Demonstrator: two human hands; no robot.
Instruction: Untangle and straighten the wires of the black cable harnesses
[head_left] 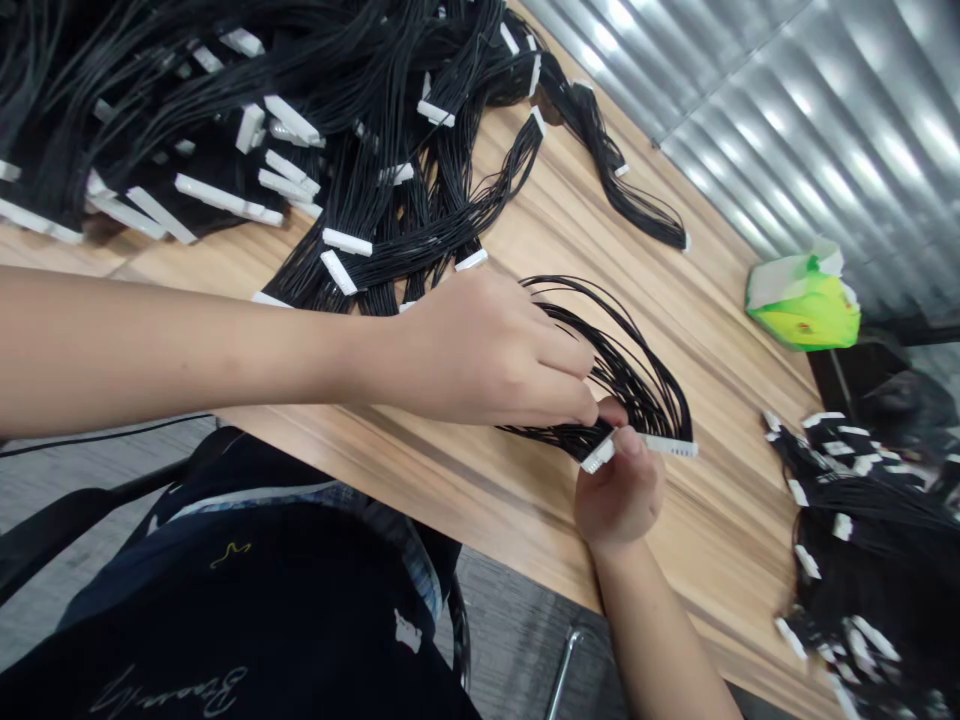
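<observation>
the right hand (621,490) pinches a white plug (598,456), the left hand (484,350) pinches black wires (641,395), and tugging hard could pull some loose.

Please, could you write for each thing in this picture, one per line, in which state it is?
Held wires: looped
Held connectors: gripped, at different angles
Right hand: closed on the connectors
Left hand: fingers bent, at the wires; grip unclear
Left heap: loosely piled
Right heap: piled
Far bundle: lying curved
Green pack: white top raised
</observation>
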